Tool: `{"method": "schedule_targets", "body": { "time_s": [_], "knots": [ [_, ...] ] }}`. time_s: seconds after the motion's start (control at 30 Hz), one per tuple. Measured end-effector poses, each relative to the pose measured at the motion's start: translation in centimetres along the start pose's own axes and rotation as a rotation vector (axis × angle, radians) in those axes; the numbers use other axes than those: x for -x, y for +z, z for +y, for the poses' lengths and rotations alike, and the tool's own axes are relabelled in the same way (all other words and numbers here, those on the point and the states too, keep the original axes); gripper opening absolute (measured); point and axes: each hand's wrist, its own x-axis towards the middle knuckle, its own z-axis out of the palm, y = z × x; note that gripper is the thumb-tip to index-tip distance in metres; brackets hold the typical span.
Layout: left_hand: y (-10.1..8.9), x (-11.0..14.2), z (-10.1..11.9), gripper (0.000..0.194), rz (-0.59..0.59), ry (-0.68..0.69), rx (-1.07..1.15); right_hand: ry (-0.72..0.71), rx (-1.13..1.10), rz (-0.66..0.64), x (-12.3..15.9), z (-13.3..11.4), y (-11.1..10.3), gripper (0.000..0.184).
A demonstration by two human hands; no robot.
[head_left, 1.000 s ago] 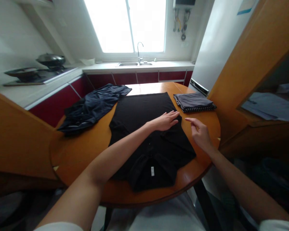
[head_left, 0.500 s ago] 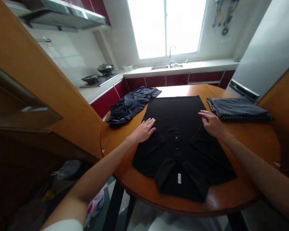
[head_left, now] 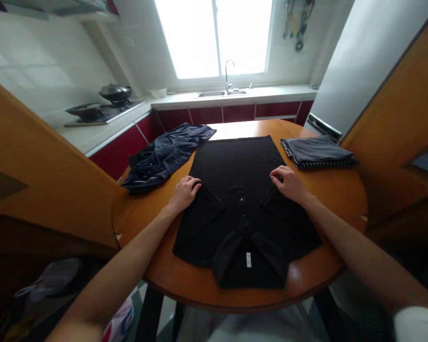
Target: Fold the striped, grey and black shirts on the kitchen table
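A black polo shirt (head_left: 237,164) lies spread on the round wooden table (head_left: 342,194), its collar towards me and its sleeves angled inward over the body. A white label shows inside the collar, and small buttons run down the placket. At the shirt's left edge, by the sleeve, my left hand (head_left: 185,194) is closed with its fingers curled on the fabric. Opposite it, my right hand (head_left: 290,184) is closed in a pinch at the right edge; its fingertips meet the dark cloth.
A crumpled dark blue garment (head_left: 167,154) lies at the table's back left. Folded grey and dark clothes (head_left: 317,151) are stacked at the back right. Beyond are a stove with pans (head_left: 116,92), a sink (head_left: 214,94) and a fridge (head_left: 360,61). Wooden panels flank the table.
Both hands have gone from flat, stretched fingers to a pinch at the shirt's side edges. The view has turned to the right, shifting the scene left.
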Motion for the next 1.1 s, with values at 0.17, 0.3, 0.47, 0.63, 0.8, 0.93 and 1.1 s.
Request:
{"method": "schedule_targets", "body": {
  "time_s": [0.17, 0.3, 0.47, 0.63, 0.8, 0.93, 1.1],
  "knots": [
    [-0.9, -1.2, -0.5, 0.025, -0.11, -0.155, -0.097, -0.018, -0.031, -0.006, 0.1, 0.0, -0.1, 0.021],
    [-2.1, -2.4, -1.2, 0.022, -0.273, -0.103, -0.101, 0.01, -0.042, 0.008, 0.0, 0.8, 0.1, 0.023],
    [-2.1, -2.1, -1.6, 0.021, -0.248, -0.113, -0.112, 0.02, -0.04, 0.011, 0.0, 1.5, 0.1, 0.024],
    [-0.9, -0.1, 0.5, 0.043, -0.088, 0.047, -0.15, 0.004, 0.014, -0.019, 0.2, 0.9, 0.9, 0.032],
    [0.8, 1.1, 3.6, 0.059, -0.183, 0.181, -0.148, -0.056, 0.143, -0.215, 1.0, -0.2, 2.6, 0.053],
    [1.6, 1.1, 4.0, 0.064, -0.244, 0.165, -0.166, -0.027, 0.197, -0.352, 1.5, -0.2, 3.5, 0.057],
    [1.3, 1.1, 4.1, 0.062, -0.231, 0.165, -0.125, -0.047, 0.204, -0.358, 1.6, 0.2, 3.8, 0.059]
  ]
}}
